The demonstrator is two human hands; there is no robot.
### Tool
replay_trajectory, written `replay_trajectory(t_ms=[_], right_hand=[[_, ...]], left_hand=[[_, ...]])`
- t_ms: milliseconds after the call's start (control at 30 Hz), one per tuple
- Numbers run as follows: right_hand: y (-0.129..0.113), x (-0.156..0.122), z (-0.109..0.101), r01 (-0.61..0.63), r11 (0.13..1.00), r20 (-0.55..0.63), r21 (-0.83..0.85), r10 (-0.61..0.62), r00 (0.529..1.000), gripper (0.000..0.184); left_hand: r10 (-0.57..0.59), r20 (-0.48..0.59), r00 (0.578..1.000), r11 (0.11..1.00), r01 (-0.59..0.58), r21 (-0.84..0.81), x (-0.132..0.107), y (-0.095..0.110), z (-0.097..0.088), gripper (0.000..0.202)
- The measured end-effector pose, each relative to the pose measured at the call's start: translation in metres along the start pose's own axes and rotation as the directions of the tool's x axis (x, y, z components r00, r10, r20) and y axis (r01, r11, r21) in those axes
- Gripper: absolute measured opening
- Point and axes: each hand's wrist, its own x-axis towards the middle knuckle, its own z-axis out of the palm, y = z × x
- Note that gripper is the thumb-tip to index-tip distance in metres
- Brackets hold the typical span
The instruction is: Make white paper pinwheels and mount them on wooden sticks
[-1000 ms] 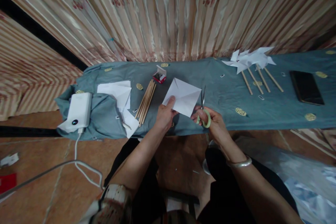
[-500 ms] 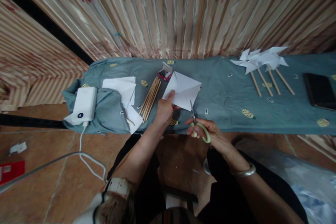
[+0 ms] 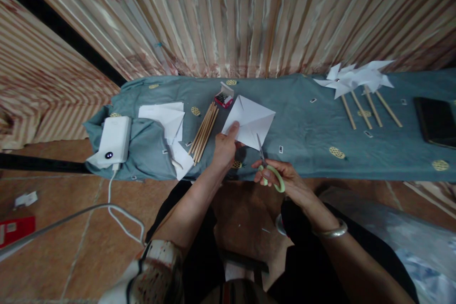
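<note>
My left hand (image 3: 226, 146) pinches the lower left side of a creased white paper square (image 3: 253, 116), its thumb lying on top. Fold lines cross the sheet. In my right hand (image 3: 276, 175) is a pair of scissors (image 3: 272, 176) with light green handles. Their blades meet the paper's lower corner; whether they are parted is hard to make out. Left of the sheet lies a bundle of wooden sticks (image 3: 204, 134). Just above the sticks stands a small open red and white box (image 3: 224, 96) with small dark pieces in it.
White paper sheets (image 3: 164, 116) and a white power bank (image 3: 114, 140) with a cable lie at the left on the green cloth (image 3: 299, 128). Several paper pinwheels (image 3: 356, 80) on sticks rest at the right, near a dark phone-like slab (image 3: 435, 121). A curtain (image 3: 228, 23) hangs behind.
The paper and both hands keep nearly the same places. The scissors still meet the lower corner, their blades a touch further up the sheet. The whole view has shifted very slightly.
</note>
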Motion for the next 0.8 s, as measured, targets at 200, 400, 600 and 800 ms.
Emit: replay_trajectory(t_ms=[200, 400, 600, 800], right_hand=[[0.0, 0.002, 0.001, 0.007, 1.0, -0.013, 0.002, -0.007, 1.0, 0.051], [-0.001, 0.002, 0.001, 0.0, 1.0, -0.022, 0.024, 0.0, 1.0, 0.049], [-0.008, 0.001, 0.004, -0.002, 1.0, -0.031, 0.018, 0.003, 1.0, 0.049], [-0.011, 0.0, 0.006, 0.004, 1.0, -0.023, 0.023, -0.003, 1.0, 0.046]], left_hand=[[0.008, -0.006, 1.0, 1.0, -0.008, 0.021, -0.001, -0.001, 0.0, 0.031], [-0.004, -0.004, 1.0, 1.0, 0.004, 0.03, -0.002, 0.0, 0.0, 0.034], [0.006, 0.001, 1.0, 1.0, -0.006, 0.001, -0.001, 0.001, 0.0, 0.031], [0.0, -0.006, 1.0, 1.0, 0.0, -0.016, 0.0, 0.0, 0.0, 0.029]])
